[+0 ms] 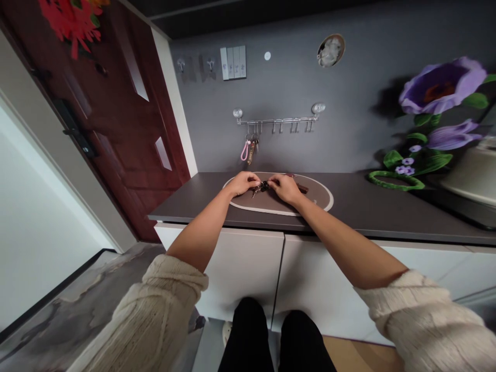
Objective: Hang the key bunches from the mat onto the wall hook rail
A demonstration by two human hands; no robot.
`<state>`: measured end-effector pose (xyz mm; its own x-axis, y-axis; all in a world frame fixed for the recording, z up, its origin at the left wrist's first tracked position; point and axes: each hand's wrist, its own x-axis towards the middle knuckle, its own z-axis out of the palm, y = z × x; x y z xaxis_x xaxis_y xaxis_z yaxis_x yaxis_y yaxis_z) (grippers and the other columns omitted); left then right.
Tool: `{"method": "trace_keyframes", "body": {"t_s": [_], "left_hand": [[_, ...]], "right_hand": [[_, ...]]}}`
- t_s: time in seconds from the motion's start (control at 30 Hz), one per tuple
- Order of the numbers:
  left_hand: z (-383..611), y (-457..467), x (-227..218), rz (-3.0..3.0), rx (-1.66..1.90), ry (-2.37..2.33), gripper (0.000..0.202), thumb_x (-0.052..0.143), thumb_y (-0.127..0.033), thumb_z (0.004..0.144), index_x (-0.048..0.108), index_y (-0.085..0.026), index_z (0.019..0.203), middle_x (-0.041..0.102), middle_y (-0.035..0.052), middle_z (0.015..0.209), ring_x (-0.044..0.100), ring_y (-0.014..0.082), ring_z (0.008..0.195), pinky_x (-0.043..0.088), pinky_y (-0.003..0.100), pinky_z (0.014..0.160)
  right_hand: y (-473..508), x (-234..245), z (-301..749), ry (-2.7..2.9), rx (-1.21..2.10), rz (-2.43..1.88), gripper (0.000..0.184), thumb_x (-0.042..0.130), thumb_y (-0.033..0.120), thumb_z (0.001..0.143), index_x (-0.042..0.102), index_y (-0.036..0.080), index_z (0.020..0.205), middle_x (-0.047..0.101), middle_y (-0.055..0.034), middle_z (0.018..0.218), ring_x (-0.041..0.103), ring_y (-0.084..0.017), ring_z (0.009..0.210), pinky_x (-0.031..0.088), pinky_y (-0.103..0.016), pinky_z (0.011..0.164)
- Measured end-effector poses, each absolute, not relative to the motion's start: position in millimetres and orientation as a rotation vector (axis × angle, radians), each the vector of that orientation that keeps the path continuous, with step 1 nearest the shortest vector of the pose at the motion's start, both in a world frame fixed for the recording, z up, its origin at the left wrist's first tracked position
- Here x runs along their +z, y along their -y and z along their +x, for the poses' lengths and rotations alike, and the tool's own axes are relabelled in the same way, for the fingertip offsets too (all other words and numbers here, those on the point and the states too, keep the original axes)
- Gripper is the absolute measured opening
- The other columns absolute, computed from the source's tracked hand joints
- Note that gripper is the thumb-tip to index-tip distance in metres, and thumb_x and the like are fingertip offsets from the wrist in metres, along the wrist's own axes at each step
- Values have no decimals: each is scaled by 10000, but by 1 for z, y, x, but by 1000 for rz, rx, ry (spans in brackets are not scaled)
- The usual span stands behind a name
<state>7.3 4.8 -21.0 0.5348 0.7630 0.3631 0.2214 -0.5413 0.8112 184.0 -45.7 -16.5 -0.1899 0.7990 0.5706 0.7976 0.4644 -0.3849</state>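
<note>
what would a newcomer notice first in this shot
The large purple flower on the grey wall at the right catches the eye first, with the dark red door as a bold block of colour on the left. In the centre, the left hand and right hand meet over a bunch of keys on an oval mat on the dark countertop.

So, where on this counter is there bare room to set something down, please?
Bare countertop shows between the door frame and the oval mat, and between the mat and the pale appliance. It is crowded mid-mat, where the left hand and right hand meet over the keys.
</note>
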Motion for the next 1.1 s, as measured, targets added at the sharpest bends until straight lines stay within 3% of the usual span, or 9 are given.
{"method": "trace_keyframes", "body": {"t_s": [0.27,0.73,0.9,1.1], "left_hand": [[11,5,-14,1783,1007,-728,221,617,-268,686,580,-88,808,593,11,673,521,65,607,416,237,653],[14,6,-13,1635,1045,-678,327,683,-309,608,582,-94,833,592,14,708,525,66,628,396,228,631],[16,7,-13,1688,1050,-642,352,682,-364,593,592,-92,798,578,4,664,471,44,555,371,204,573],[20,5,-14,1707,1200,-754,388,609,-430,652,598,-100,856,598,30,723,490,71,595,381,205,568]], "right_hand": [[48,-15,180,1937,266,-1203,206,497,305,769,624,167,854,648,-31,875,551,-125,769,382,-233,724],[44,-15,180,1800,472,-1089,197,499,329,730,571,145,726,592,-10,720,509,-105,665,393,-223,676],[43,-15,180,1755,451,-1064,201,481,344,735,552,156,744,583,-8,729,512,-112,680,400,-234,683],[35,-11,182,1728,365,-1063,201,451,358,746,531,173,735,567,-2,705,501,-113,658,402,-236,655]]}}
